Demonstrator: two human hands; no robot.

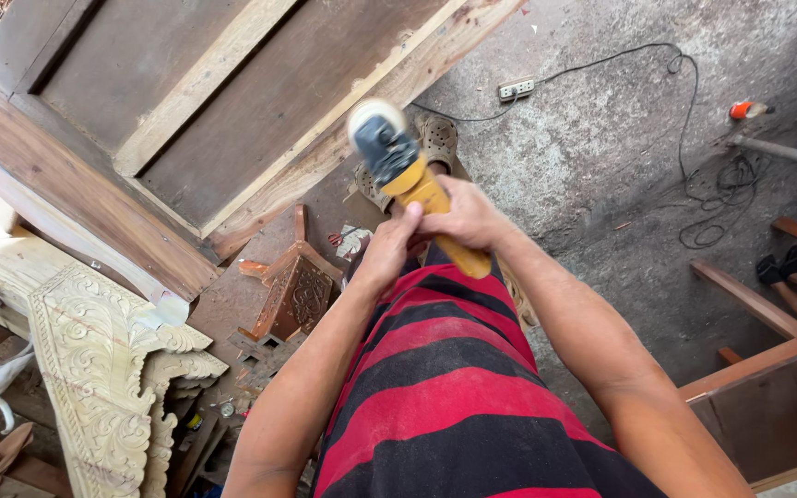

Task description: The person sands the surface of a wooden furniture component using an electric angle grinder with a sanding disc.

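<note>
While both hands grip, grinder points away.

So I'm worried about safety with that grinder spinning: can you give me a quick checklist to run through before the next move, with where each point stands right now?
1. Both hands on the tool: ok. The right hand grips the yellow angle grinder by its body; the left hand is at its underside.
2. Disc clear of the wooden door panel: ok, it is blurred and in the air.
3. Disc guard fitted: cannot tell, blur hides it.
4. Gloves: not ok, both hands bare.
5. Cord routing: cannot tell; a black cable runs from the power strip, the grinder's own lead is hidden.
6. Floor footing: not ok, wood scraps lie nearby.
</note>
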